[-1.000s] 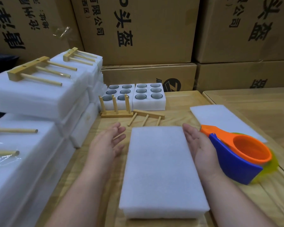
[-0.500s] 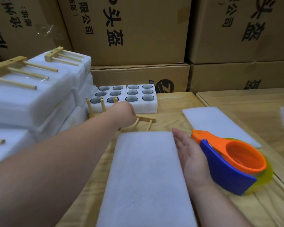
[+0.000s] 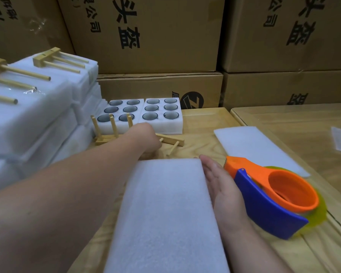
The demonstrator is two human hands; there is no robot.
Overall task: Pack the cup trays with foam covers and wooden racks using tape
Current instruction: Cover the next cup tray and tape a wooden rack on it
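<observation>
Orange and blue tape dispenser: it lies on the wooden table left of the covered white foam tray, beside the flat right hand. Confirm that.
Wrong side. The head view shows the orange and blue tape dispenser lying right of the covered white foam tray, beside the flat right hand.

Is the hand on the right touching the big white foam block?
Touching. In the head view the right hand lies flat with straight fingers against the right edge of the foam block, with no gap showing between them.

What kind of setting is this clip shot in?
Probably a small warehouse packing station: printed cardboard cartons stacked behind a wooden table, finished foam bundles piled left, and a tape dispenser beside the right hand.
</observation>
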